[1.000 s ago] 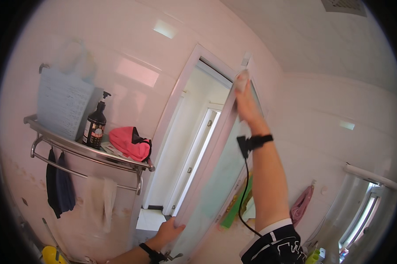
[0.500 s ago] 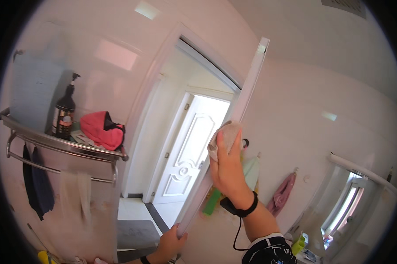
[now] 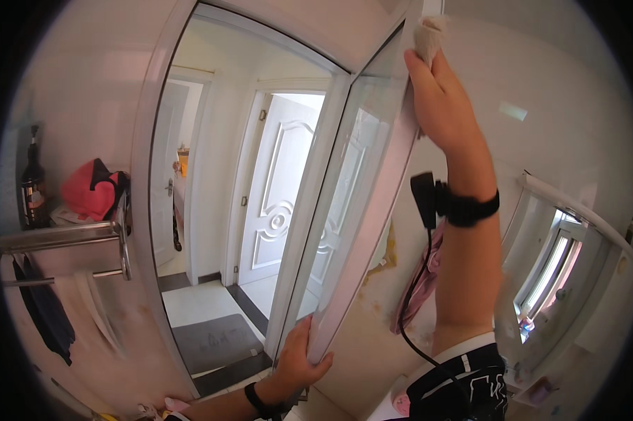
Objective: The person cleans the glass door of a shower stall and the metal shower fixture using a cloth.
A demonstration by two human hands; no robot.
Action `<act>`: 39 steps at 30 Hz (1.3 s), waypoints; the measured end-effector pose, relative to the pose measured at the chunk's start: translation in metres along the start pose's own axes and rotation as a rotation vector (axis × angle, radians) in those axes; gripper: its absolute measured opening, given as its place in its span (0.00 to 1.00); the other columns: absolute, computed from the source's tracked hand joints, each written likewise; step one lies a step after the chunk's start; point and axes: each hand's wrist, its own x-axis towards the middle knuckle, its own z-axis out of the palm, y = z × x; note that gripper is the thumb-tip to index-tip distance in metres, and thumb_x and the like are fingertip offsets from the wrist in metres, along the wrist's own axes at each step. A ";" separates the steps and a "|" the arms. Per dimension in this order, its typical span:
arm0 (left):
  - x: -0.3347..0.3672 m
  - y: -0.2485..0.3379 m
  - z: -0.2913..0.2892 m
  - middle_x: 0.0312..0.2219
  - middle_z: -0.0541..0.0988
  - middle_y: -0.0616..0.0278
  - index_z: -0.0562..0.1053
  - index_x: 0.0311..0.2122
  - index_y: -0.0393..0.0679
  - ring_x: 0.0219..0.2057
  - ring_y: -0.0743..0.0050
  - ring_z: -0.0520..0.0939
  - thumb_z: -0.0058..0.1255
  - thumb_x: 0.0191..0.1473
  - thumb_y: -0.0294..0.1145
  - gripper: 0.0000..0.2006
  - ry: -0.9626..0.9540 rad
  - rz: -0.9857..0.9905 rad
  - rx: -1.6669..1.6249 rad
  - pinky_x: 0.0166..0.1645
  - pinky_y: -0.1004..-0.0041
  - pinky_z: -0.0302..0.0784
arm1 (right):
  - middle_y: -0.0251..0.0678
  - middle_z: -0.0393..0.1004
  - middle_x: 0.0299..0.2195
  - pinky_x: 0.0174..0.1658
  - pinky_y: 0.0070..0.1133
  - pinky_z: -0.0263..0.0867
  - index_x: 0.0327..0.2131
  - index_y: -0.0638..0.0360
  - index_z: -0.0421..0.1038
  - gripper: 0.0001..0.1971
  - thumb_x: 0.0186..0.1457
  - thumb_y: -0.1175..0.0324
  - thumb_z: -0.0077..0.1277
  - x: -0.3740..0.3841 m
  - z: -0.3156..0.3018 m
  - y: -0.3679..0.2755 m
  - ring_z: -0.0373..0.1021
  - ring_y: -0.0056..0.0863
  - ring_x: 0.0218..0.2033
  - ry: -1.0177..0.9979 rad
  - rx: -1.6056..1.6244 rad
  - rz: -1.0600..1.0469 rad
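Note:
A white-framed glass door stands ajar, its edge running slantwise up through the middle. Low on that edge, my left hand grips the frame, fingers on the glass side and thumb on the other. My right hand is raised high, with a pale, bunched cloth held against the upper part of the door's edge. Part of the cloth is hidden behind my fingers. A dark band with a cable sits on my right wrist.
On the left wall, a metal rack carries a dark pump bottle and a pink-and-black cloth item. Through the doorway are a white panelled door and a grey mat. A mirror hangs at right.
My right hand has slid up the door's edge with the cloth. The door now stands at a wider angle to my view, showing its glass. My left hand still holds the edge.

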 end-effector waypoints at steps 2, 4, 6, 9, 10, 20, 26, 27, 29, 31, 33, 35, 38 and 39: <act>0.003 0.006 0.014 0.52 0.69 0.37 0.58 0.60 0.29 0.51 0.41 0.73 0.63 0.44 0.36 0.41 0.058 0.061 0.069 0.57 0.58 0.69 | 0.54 0.69 0.45 0.54 0.32 0.60 0.49 0.71 0.63 0.19 0.63 0.63 0.41 -0.028 0.000 0.016 0.66 0.47 0.47 0.027 -0.015 -0.112; 0.003 0.013 0.028 0.51 0.70 0.37 0.59 0.60 0.29 0.51 0.41 0.73 0.63 0.43 0.35 0.40 0.078 0.052 0.089 0.57 0.58 0.69 | 0.58 0.65 0.54 0.61 0.33 0.55 0.59 0.71 0.57 0.26 0.61 0.66 0.42 -0.077 0.002 0.018 0.61 0.54 0.56 0.040 -0.035 -0.171; 0.004 0.016 0.042 0.50 0.70 0.37 0.60 0.60 0.29 0.50 0.41 0.74 0.62 0.43 0.34 0.40 0.101 0.041 0.116 0.56 0.57 0.70 | 0.61 0.51 0.64 0.68 0.35 0.43 0.65 0.69 0.50 0.32 0.58 0.73 0.46 -0.132 0.005 0.023 0.46 0.62 0.66 -0.072 -0.018 -0.139; 0.002 0.022 0.061 0.53 0.69 0.35 0.58 0.60 0.26 0.53 0.35 0.71 0.62 0.42 0.35 0.41 0.105 0.027 0.156 0.59 0.54 0.68 | 0.67 0.50 0.63 0.66 0.39 0.47 0.65 0.70 0.48 0.36 0.55 0.74 0.50 -0.225 0.009 0.019 0.49 0.64 0.64 -0.186 0.015 -0.005; 0.002 0.026 0.067 0.53 0.69 0.35 0.59 0.60 0.26 0.53 0.35 0.71 0.60 0.44 0.34 0.39 0.121 0.029 0.154 0.58 0.54 0.68 | 0.66 0.50 0.63 0.66 0.37 0.48 0.66 0.72 0.45 0.37 0.55 0.74 0.48 -0.258 0.012 0.017 0.50 0.60 0.65 -0.210 0.034 0.043; -0.012 0.023 0.119 0.55 0.68 0.39 0.58 0.63 0.30 0.54 0.38 0.71 0.55 0.53 0.34 0.34 0.116 -0.102 -0.080 0.59 0.55 0.65 | 0.77 0.57 0.51 0.47 0.48 0.64 0.60 0.71 0.56 0.36 0.53 0.61 0.56 -0.448 -0.003 0.009 0.64 0.73 0.43 -0.525 0.132 0.268; -0.005 0.034 0.136 0.59 0.64 0.39 0.53 0.65 0.31 0.57 0.39 0.68 0.59 0.49 0.35 0.42 0.115 0.008 0.113 0.61 0.56 0.63 | 0.70 0.63 0.50 0.48 0.45 0.66 0.60 0.71 0.57 0.34 0.53 0.63 0.57 -0.452 -0.011 0.030 0.66 0.67 0.45 -0.504 0.041 0.336; -0.003 0.037 0.140 0.60 0.63 0.39 0.53 0.65 0.31 0.58 0.40 0.68 0.60 0.47 0.35 0.44 0.126 0.065 0.122 0.62 0.56 0.63 | 0.69 0.63 0.51 0.50 0.43 0.65 0.61 0.71 0.57 0.34 0.53 0.65 0.57 -0.436 -0.015 0.036 0.65 0.65 0.48 -0.449 0.064 0.300; 0.000 0.039 0.147 0.61 0.63 0.40 0.53 0.65 0.32 0.58 0.40 0.68 0.60 0.45 0.33 0.44 0.132 0.026 0.178 0.63 0.56 0.62 | 0.66 0.61 0.55 0.54 0.40 0.63 0.62 0.71 0.55 0.35 0.53 0.70 0.57 -0.396 -0.024 0.048 0.64 0.62 0.53 -0.361 0.141 0.272; -0.001 0.044 0.155 0.61 0.62 0.41 0.53 0.65 0.32 0.58 0.41 0.68 0.59 0.43 0.31 0.44 0.115 -0.007 0.209 0.63 0.56 0.62 | 0.61 0.60 0.58 0.57 0.37 0.62 0.62 0.71 0.55 0.33 0.54 0.73 0.55 -0.350 -0.038 0.057 0.63 0.57 0.55 -0.301 0.117 0.268; -0.002 0.052 0.155 0.61 0.63 0.42 0.52 0.66 0.32 0.59 0.41 0.67 0.57 0.41 0.28 0.44 0.141 -0.058 0.194 0.63 0.56 0.62 | 0.59 0.60 0.57 0.57 0.37 0.62 0.64 0.64 0.54 0.34 0.55 0.73 0.52 -0.298 -0.043 0.067 0.63 0.58 0.55 -0.169 0.074 0.191; -0.001 0.055 0.157 0.61 0.63 0.42 0.52 0.66 0.32 0.59 0.40 0.67 0.55 0.41 0.27 0.44 0.126 -0.056 0.207 0.63 0.57 0.62 | 0.59 0.59 0.58 0.57 0.37 0.62 0.67 0.55 0.51 0.35 0.56 0.73 0.50 -0.246 -0.057 0.071 0.62 0.60 0.56 -0.086 0.129 0.213; 0.002 0.060 0.163 0.59 0.64 0.39 0.53 0.65 0.31 0.59 0.41 0.67 0.55 0.46 0.29 0.41 0.133 -0.046 0.173 0.63 0.59 0.62 | 0.52 0.68 0.50 0.56 0.33 0.62 0.57 0.59 0.60 0.24 0.60 0.63 0.48 -0.188 -0.080 0.075 0.67 0.50 0.51 -0.053 0.164 0.365; 0.002 0.060 0.164 0.59 0.64 0.39 0.53 0.65 0.31 0.59 0.41 0.67 0.55 0.46 0.29 0.41 0.122 -0.051 0.179 0.63 0.59 0.62 | 0.47 0.78 0.39 0.52 0.30 0.63 0.47 0.65 0.69 0.23 0.63 0.52 0.47 -0.183 -0.081 0.077 0.74 0.42 0.44 -0.005 0.161 0.425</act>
